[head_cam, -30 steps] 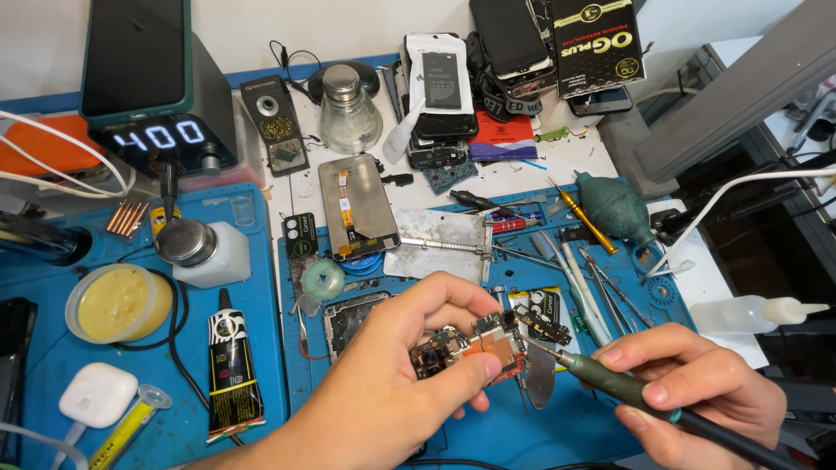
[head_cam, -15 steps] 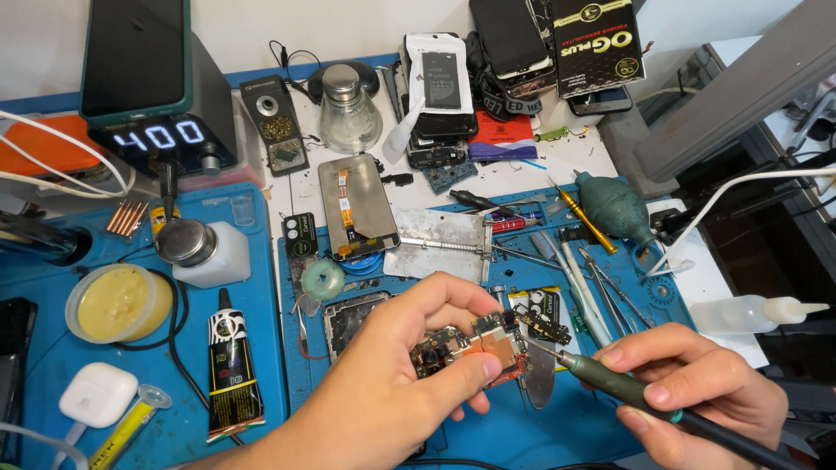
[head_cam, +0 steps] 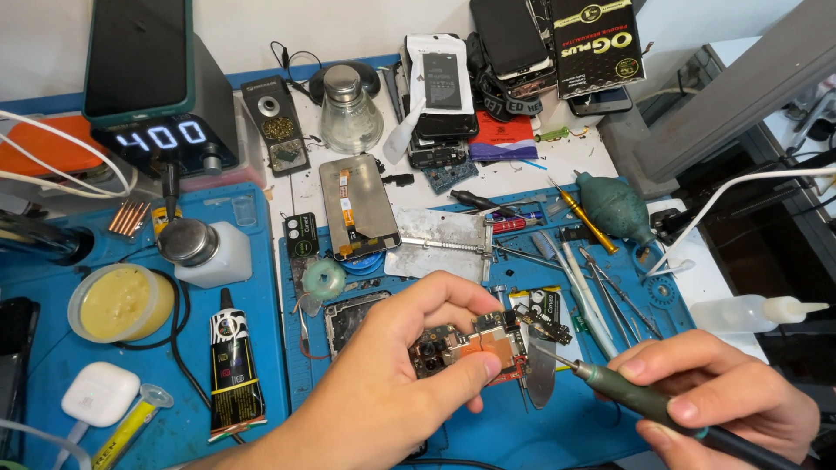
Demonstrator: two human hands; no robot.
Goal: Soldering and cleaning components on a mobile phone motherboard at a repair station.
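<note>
Far left edge: dark object (head_cam: pixel 16 348) cut off by the frame, kind unclear. White wires (head_cam: pixel 52 165) run out of view at left. Small white case (head_cam: pixel 99 393) on the blue mat (head_cam: pixel 52 348), lower left; beside it a yellow syringe (head_cam: pixel 131 418), its lower end cut off

Round tub (head_cam: pixel 117 302) of yellowish paste, lid off. Black glue tube (head_cam: pixel 232 365) with a white and red label lies next to it, nozzle pointing away. White bottle (head_cam: pixel 209 251) with a metal cap stands above the tube. Behind these, a black station (head_cam: pixel 165 130) with a lit white digit display; a dark phone (head_cam: pixel 138 54) leans on top, upper part out of frame

Centre: phone screen (head_cam: pixel 359 207) lying back-side up, grey, with an orange flex strip. Glass dome bottle (head_cam: pixel 348 111) behind it. Metal plate (head_cam: pixel 442 244) to its right

Left hand (head_cam: pixel 392 383): fingers closed around a small circuit board (head_cam: pixel 475 348), thumb below, index curled over the top edge. Board held just above the mat, near front centre; its left part hidden by the fingers. Copper-coloured patch visible on it

Right hand (head_cam: pixel 723 405): fingers pinched shut on a dark green iron (head_cam: pixel 627 396), pen grip. Tip sits just beside the board's right edge; contact cannot be confirmed. Rear of the iron cut off at the bottom

Back right: black box (head_cam: pixel 596 43) with gold print, top cut off; red and purple packets (head_cam: pixel 505 139) below it. Teal blower (head_cam: pixel 618 209), tweezers (head_cam: pixel 601 287), white squeeze bottle (head_cam: pixel 749 313) on the tabletop at right
</note>
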